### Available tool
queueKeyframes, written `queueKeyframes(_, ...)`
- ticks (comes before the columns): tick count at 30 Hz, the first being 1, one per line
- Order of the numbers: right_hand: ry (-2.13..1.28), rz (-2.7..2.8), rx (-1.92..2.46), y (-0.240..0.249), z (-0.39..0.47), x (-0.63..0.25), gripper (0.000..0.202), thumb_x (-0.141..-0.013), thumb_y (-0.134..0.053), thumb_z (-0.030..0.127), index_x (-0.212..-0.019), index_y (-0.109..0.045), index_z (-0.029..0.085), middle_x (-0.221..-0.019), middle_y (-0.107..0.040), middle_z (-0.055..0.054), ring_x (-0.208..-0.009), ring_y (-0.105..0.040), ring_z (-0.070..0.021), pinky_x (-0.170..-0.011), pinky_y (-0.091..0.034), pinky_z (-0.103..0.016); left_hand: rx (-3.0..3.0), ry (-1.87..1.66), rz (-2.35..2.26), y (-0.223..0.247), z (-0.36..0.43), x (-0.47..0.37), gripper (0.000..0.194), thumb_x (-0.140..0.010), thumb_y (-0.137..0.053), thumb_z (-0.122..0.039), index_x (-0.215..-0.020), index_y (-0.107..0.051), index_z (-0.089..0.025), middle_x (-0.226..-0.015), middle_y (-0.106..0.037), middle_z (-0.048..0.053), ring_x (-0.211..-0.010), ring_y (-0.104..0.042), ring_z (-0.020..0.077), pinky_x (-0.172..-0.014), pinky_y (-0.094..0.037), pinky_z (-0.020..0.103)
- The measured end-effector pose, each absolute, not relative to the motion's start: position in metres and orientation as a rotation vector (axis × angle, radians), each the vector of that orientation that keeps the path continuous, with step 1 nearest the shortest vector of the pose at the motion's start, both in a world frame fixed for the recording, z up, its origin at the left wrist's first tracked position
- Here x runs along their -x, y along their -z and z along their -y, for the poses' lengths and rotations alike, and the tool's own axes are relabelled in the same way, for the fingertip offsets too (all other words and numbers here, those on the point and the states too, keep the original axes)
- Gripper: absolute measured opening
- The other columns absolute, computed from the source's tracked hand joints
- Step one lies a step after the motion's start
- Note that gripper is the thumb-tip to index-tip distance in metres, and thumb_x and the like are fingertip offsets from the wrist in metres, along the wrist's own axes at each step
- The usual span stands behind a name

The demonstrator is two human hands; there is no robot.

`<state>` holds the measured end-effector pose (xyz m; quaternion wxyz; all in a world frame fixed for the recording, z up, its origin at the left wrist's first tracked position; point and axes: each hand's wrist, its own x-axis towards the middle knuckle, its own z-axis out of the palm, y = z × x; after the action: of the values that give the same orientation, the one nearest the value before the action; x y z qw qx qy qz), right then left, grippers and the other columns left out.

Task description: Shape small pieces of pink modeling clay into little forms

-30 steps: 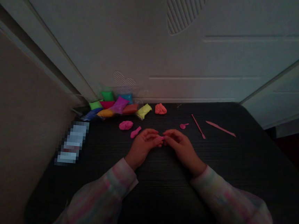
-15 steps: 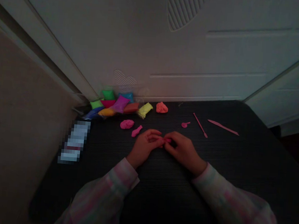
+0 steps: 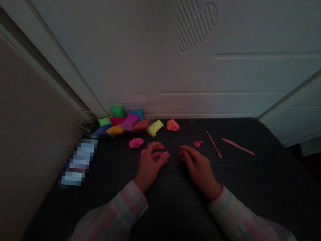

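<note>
My left hand (image 3: 151, 166) pinches a small piece of pink clay (image 3: 164, 154) between thumb and fingers, over the middle of the dark table (image 3: 170, 204). Another pink piece (image 3: 143, 152) lies behind that hand, mostly hidden by it. To the right, my right hand (image 3: 198, 169) is apart from the left, its fingers curled and close together; whether anything is between the fingertips is too small to tell. A pink clay lump (image 3: 136, 143) lies beyond my left hand. Past my right hand is a small pink spoon-shaped piece (image 3: 197, 143).
Colourful clay packets (image 3: 129, 121) lie at the back left, beside a yellow wrapper (image 3: 155, 128) and an orange clay lump (image 3: 173, 125). A pink stick (image 3: 214, 144) and a pink knife (image 3: 238, 146) lie right. A blurred-out bright object (image 3: 79, 162) is at the left edge.
My hands have moved apart; the pink piece stays in my left hand and my right hand has let go of it. The view has tilted slightly upward.
</note>
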<state>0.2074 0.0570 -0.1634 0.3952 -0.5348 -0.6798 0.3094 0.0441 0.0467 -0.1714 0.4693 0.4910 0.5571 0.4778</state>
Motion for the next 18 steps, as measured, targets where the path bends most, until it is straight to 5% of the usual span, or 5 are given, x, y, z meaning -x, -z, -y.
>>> queueKeyframes(7,-0.918,1.689,1.399,0.159,-0.057,-0.203,0.02,-0.08,-0.052,0.033,-0.086,-0.064,0.018,-0.066,-0.067,-0.002,-0.055,-0.06,-0.0148,-0.053,-0.047,-0.026,-1.76,-1.161,-1.621,0.169,-0.054,-0.032,0.008,-0.074,-0.062,-0.017,-0.082,-0.06,-0.019,-0.084,-0.062,0.004,-0.083,-0.059,0.02,-0.078,-0.047,0.037)
queueKeyframes(18,-1.017,1.617,1.437,0.154,-0.055,-0.201,0.015,-0.073,-0.06,0.032,-0.065,-0.058,0.02,-0.059,-0.062,0.002,-0.055,-0.057,-0.0136,-0.053,-0.043,-0.024,-2.281,-0.886,-1.851,0.167,-0.064,-0.035,0.008,-0.08,-0.058,-0.015,-0.084,-0.065,-0.018,-0.085,-0.069,0.007,-0.094,-0.055,0.0267,-0.088,-0.037,0.048)
